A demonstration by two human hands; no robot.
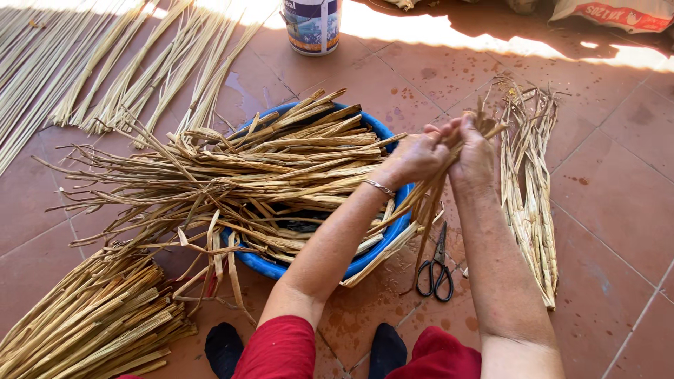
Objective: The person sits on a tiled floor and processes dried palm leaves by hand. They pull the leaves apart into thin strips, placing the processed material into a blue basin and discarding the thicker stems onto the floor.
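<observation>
A: From the head camera, what do we have in our hands?

B: Both hands are closed around the same few dried reeds [430,193]. Our left hand [420,156] is clenched on them, and our right hand [474,151] grips them just beside it, the two hands touching. The reeds trail down from our fists toward six o'clock, over the rim of the blue tub [390,231].

A: And the tub?

B: It sits at about nine o'clock from our hands, heaped with a wet-looking bundle of reeds [239,175] that spills well past its left edge.

A: What lies around us?

B: At three o'clock from our hands, a twisted braid of reeds [530,203] lies on the red tile floor [618,210]. At six o'clock, black scissors [437,270] lie closed on the tiles, between our forearms. At seven o'clock, low in the corner, there's a stack of flat straw [91,316]. Pale long stalks [105,63] fan out at ten o'clock, and a plastic bucket [312,24] stands at twelve o'clock. We also see a thin bracelet [379,187] on our left wrist.
</observation>
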